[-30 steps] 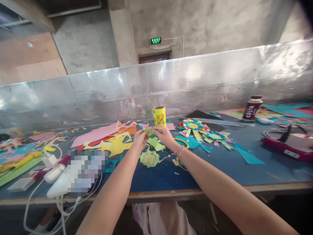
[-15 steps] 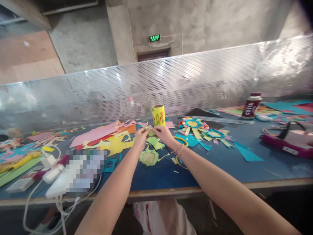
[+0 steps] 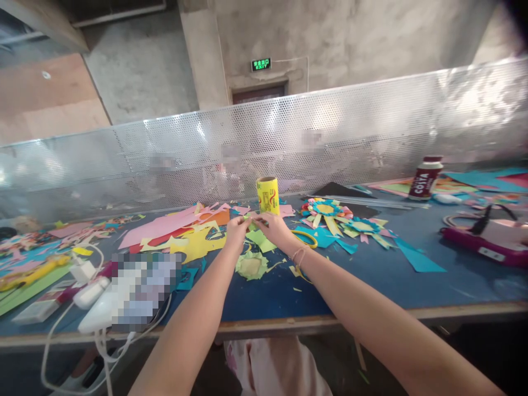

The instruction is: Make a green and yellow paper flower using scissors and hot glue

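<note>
A dark red bottle (image 3: 424, 179) stands upright on the counter (image 3: 396, 291) at right, near a purple box (image 3: 474, 247). A white cable (image 3: 44, 357) loops over the front edge at left. Beyond the perforated metal screen (image 3: 363, 132), an exit sign (image 3: 261, 65) glows green above a doorway (image 3: 259, 95).

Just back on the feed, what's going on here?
The left hand and right hand meet at the fingertips above the blue table, pinching a small green paper piece mostly hidden from view. A ruffled green paper disc lies nearer the person. A yellow roll stands upright beyond the hands, and blue-and-yellow paper rosettes lie to the right.
</note>
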Demonstrator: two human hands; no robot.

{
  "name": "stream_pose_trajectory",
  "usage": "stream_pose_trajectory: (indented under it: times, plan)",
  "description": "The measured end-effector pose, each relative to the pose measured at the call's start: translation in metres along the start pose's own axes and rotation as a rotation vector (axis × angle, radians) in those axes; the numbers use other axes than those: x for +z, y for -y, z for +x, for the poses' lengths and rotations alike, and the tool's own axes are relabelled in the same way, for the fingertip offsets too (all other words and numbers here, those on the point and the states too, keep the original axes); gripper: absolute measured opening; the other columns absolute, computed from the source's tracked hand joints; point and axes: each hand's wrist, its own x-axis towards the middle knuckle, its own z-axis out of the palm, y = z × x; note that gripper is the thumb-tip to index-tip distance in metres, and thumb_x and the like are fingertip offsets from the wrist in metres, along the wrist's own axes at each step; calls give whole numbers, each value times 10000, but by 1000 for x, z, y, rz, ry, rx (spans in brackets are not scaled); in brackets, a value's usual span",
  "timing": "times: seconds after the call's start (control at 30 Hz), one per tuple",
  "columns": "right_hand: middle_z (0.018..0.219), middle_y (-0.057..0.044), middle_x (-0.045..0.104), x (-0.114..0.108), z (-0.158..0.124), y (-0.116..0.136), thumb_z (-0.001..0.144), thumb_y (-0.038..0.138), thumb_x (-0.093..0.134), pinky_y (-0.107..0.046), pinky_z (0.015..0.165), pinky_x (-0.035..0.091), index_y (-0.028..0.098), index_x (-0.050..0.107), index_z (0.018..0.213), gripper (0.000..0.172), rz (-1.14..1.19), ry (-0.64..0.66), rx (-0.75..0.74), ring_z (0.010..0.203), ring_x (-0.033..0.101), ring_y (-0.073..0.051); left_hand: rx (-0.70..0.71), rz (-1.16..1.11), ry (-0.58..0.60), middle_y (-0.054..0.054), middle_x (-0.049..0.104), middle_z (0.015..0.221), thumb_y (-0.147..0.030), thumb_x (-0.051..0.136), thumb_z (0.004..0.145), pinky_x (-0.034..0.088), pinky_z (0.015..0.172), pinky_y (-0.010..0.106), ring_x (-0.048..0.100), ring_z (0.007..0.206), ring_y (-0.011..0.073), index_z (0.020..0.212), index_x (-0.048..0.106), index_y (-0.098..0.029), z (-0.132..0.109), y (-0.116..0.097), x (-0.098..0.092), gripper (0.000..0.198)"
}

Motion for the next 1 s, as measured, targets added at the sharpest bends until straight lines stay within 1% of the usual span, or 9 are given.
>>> stream_pose_trajectory:
  times: [0.07,0.13,0.23,0.33,0.43,0.57,0.67,0.77,1.0]
  plan:
    - [909,-86,631,-1,0,-1,768,175,533,-316,816,461,161,634,901,167,-73,-4,-135,874,579,-175,-11,-36,-18,-47,436,478,-331,688,564,340,513,214,419,482,72,534,521,-152,-1,0,0,246]
    - [953,-85,635,-2,0,-2,771,133,518,-339,859,452,176,639,939,212,-116,26,-198,930,575,-182,-50,-96,-5,-44,449,496,-324,704,552,354,531,216,440,499,74,544,523,-151,-2,-2,0,250]
    - [948,-86,650,-3,1,-5,798,112,465,-349,851,463,182,655,937,245,-143,53,-216,935,583,-186,-104,-176,24,-41,470,512,-302,734,528,375,563,220,459,516,73,565,547,-145,-6,-8,2,247]
    - [922,-97,658,-5,1,-6,820,122,431,-334,832,470,173,669,919,263,-151,24,-204,904,595,-186,-119,-228,76,-22,528,551,-261,742,516,404,613,232,489,547,78,590,589,-137,-8,-14,4,211]
    - [889,-89,665,-7,1,-5,825,147,435,-315,795,477,182,680,905,260,-160,-24,-145,846,609,-180,-128,-224,110,11,606,650,-187,723,503,420,652,243,539,612,99,651,631,-139,-9,-17,5,181]
    - [869,-87,685,-12,2,-1,799,153,472,-322,770,474,168,698,869,237,-124,-42,0,816,622,-196,-125,-144,86,29,636,692,-130,669,512,422,648,254,563,635,123,704,644,-144,-7,-14,4,194]
    - [827,-74,699,-15,3,1,785,172,496,-339,746,475,171,713,825,221,-41,-31,126,775,630,-208,-70,-50,65,23,636,672,-116,650,520,417,640,261,559,620,131,707,651,-146,-4,-10,1,189]
    - [793,-65,703,-17,5,-1,773,190,508,-354,731,477,185,719,795,212,42,-30,174,757,633,-217,21,32,59,19,626,649,-118,658,527,415,657,270,554,627,142,686,645,-152,-2,-9,0,163]
    - [827,-63,704,-15,7,-5,750,195,501,-360,723,484,184,715,801,221,114,-70,216,765,631,-216,215,286,-175,-28,513,600,-102,703,491,377,657,254,465,593,120,597,526,-189,-9,-20,1,224]
